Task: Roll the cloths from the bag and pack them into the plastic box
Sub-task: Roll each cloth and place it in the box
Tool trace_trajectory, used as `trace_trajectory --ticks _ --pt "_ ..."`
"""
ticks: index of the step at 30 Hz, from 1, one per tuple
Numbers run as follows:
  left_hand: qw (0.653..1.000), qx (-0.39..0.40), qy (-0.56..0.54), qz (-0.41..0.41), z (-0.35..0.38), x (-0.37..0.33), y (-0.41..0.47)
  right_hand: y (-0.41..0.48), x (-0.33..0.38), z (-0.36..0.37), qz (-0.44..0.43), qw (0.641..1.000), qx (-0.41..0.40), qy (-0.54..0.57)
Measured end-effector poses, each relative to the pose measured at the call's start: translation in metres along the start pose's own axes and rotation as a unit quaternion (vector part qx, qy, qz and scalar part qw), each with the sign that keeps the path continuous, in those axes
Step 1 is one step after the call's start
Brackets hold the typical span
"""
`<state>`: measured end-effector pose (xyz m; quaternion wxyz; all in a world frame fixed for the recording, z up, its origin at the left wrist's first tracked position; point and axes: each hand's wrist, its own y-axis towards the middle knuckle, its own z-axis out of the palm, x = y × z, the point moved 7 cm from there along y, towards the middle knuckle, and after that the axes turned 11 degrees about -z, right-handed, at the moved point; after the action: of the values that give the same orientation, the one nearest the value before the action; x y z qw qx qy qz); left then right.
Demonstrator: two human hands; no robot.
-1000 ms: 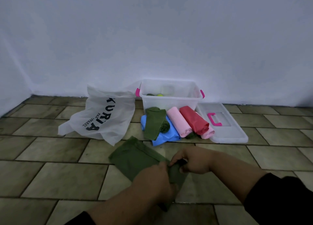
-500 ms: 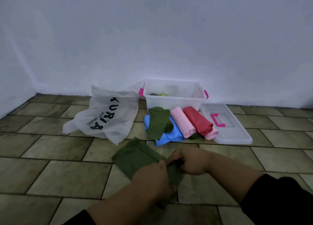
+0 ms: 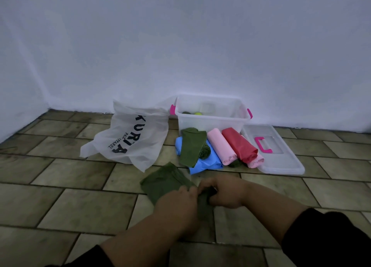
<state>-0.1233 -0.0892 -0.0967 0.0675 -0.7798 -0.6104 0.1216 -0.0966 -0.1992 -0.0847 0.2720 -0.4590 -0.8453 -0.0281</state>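
Dull olive floor tiles (image 3: 80, 206) meet a bare white wall (image 3: 180, 46), corner at left. On the tiles, left hand (image 3: 176, 205) and right hand (image 3: 223, 193) each pinch the green cloth (image 3: 160, 183) in a curled grip, near the plastic box (image 3: 210, 124) standing against the wall beside the bag (image 3: 130, 138).

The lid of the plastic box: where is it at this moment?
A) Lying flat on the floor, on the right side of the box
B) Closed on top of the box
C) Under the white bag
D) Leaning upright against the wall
A: the clear lid lies flat on the tiled floor, to the right of the open plastic box.
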Motion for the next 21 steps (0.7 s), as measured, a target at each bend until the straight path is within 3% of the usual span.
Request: trace_trajectory --ticks 7,12,18,21 --pt "0.998 0.05 -0.024 -0.001 -0.012 0.018 0.007 0.008 0.003 0.003 -0.005 0.998 -0.057 -0.016" --pt "0.999 -0.018 -0.023 -0.021 -0.009 0.028 0.007 0.017 0.009 0.004 -0.016 0.999 -0.046 0.016" --pt "0.993 0.04 -0.095 -0.048 -0.003 0.046 0.017 0.014 0.018 0.001 -0.044 0.994 -0.095 -0.019" --pt "0.999 -0.03 -0.033 -0.026 -0.016 0.048 0.017 0.017 0.026 0.002 -0.065 0.992 -0.085 -0.06"
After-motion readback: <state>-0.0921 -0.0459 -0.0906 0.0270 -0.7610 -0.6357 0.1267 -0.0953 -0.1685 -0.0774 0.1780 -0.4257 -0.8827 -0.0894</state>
